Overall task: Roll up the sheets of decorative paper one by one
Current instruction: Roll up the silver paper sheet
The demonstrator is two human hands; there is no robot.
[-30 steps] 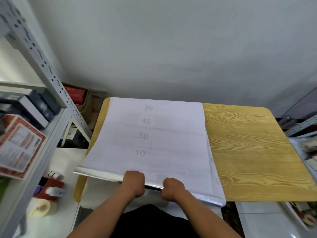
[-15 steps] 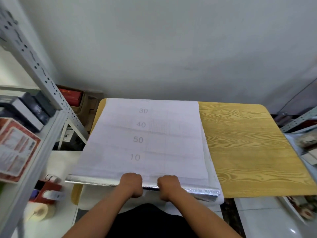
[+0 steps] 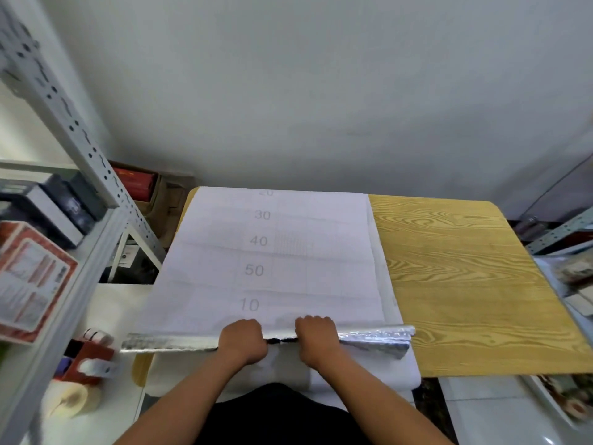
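Head view, wood-grain table [image 3: 465, 284] against grey wall [image 3: 288, 91], metal shelving [image 3: 73, 130] left, both hands' fingers apparently curled round paper roll [image 3: 372, 335].

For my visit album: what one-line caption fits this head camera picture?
Both hands, left and right, grip the silvery rolled edge of a numbered paper sheet on a wooden table.

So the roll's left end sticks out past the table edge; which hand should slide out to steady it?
Left. The left hand grips the silver roll nearer that overhanging end, while the right hand sits toward the end lying over the table. Likely the shorter move, without crossing arms.
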